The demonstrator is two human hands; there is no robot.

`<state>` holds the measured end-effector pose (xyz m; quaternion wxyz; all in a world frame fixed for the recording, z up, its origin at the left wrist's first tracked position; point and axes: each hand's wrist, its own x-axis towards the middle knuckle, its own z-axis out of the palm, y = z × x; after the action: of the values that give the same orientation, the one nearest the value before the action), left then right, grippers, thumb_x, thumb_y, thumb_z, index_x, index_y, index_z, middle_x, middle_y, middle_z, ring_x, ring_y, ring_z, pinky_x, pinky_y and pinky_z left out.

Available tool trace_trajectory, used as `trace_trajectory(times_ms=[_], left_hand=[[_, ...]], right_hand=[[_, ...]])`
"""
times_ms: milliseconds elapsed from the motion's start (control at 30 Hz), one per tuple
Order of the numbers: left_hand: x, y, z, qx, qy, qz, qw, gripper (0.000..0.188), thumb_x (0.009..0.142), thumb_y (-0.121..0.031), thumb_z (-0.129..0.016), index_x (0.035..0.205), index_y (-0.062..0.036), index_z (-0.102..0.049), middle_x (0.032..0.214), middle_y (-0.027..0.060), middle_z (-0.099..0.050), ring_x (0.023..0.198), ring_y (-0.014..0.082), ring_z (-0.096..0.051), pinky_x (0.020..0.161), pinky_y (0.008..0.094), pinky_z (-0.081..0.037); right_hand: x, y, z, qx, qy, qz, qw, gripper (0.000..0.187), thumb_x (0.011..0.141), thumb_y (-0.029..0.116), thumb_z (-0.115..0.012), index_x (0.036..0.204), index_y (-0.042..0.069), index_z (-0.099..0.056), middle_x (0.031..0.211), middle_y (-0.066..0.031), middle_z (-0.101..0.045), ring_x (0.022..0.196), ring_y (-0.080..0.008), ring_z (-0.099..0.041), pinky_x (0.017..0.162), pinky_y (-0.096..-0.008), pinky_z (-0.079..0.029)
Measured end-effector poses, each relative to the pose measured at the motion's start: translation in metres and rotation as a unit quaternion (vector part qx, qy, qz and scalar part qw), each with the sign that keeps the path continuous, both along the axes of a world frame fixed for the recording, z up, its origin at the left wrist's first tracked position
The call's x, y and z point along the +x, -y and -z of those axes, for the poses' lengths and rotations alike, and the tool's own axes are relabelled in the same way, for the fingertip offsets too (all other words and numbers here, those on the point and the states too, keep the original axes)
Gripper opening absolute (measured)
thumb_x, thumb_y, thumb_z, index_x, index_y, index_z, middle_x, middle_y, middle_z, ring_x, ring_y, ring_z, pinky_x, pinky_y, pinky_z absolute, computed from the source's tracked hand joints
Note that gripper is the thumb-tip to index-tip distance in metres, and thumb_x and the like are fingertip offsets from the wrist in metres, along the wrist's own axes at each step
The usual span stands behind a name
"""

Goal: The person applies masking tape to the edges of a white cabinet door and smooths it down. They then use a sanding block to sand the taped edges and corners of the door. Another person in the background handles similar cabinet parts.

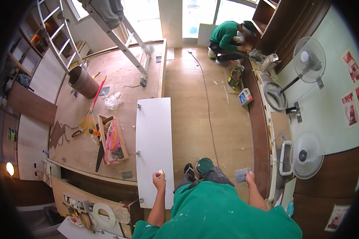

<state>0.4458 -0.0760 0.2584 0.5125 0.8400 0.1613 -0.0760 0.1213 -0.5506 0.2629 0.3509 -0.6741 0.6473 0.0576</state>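
Note:
My left hand is closed around a small off-white piece, whose kind I cannot make out. That hand hovers above a long white cabinet door with metal hinges along its left edge. Out to the right, my right hand pinches the edge of a thin grey rectangular sheet, held over the wooden floor. Between the hands, a round dark green lid or tub is by my feet, partly hidden by my legs.
A co-worker in green crouches at far right. A cable crosses the floor. On the left platform are a wooden toolbox, a handsaw, a broom, a brown bin and ladders. Fans line the right.

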Motion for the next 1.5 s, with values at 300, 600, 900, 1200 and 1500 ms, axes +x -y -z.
trace_trajectory(times_ms=[300,600,900,1200,1500], left_hand=[[-0.008,0.039,0.020,0.035,-0.049,-0.034,0.998,0.029,0.078,-0.017,-0.081,0.092,-0.0023,-0.060,0.088,0.0107,-0.066,0.081,0.0230,-0.064,0.076,0.0369,-0.053],[0.056,0.083,0.038,0.013,-0.045,-0.093,0.995,0.027,0.076,-0.006,-0.079,0.086,-0.0042,-0.054,0.077,0.0050,-0.059,0.066,0.0175,-0.058,0.061,0.0353,-0.051],[0.086,0.136,0.014,0.133,-0.032,-0.096,0.986,0.028,0.077,-0.005,-0.079,0.090,-0.0018,-0.054,0.084,0.0072,-0.059,0.073,0.0205,-0.059,0.067,0.0363,-0.053],[0.189,0.134,0.018,0.118,-0.044,-0.026,0.992,0.029,0.076,-0.005,-0.079,0.090,-0.0015,-0.054,0.084,0.0077,-0.059,0.073,0.0209,-0.058,0.068,0.0367,-0.053],[0.318,0.114,0.034,0.089,-0.034,0.011,0.995,0.029,0.075,-0.005,-0.080,0.090,-0.0012,-0.055,0.085,0.0083,-0.059,0.073,0.0213,-0.058,0.070,0.0371,-0.053]], right_hand=[[0.041,0.061,-0.003,0.010,0.031,-0.032,0.999,0.036,0.097,0.031,-0.059,0.103,-0.003,-0.066,0.098,-0.0224,-0.069,0.094,-0.0309,-0.066,0.080,-0.0462,-0.049],[0.076,0.132,0.043,0.143,-0.071,0.108,0.981,0.046,0.093,0.030,-0.060,0.124,-0.004,-0.065,0.126,-0.0202,-0.067,0.116,-0.0329,-0.065,0.091,-0.0457,-0.052],[0.288,0.223,0.074,0.047,0.047,-0.042,0.997,0.045,0.093,0.037,-0.056,0.121,0.004,-0.069,0.117,-0.0202,-0.071,0.110,-0.0351,-0.068,0.090,-0.0435,-0.052],[0.465,0.201,0.021,-0.009,0.112,-0.093,0.989,0.049,0.096,0.041,-0.057,0.120,0.000,-0.067,0.116,-0.0210,-0.070,0.107,-0.0356,-0.068,0.089,-0.0428,-0.052],[0.418,0.176,0.066,0.116,0.239,0.369,0.891,0.044,0.096,0.031,-0.064,0.129,0.001,-0.062,0.120,-0.0157,-0.067,0.103,-0.0246,-0.066,0.088,-0.0390,-0.053]])
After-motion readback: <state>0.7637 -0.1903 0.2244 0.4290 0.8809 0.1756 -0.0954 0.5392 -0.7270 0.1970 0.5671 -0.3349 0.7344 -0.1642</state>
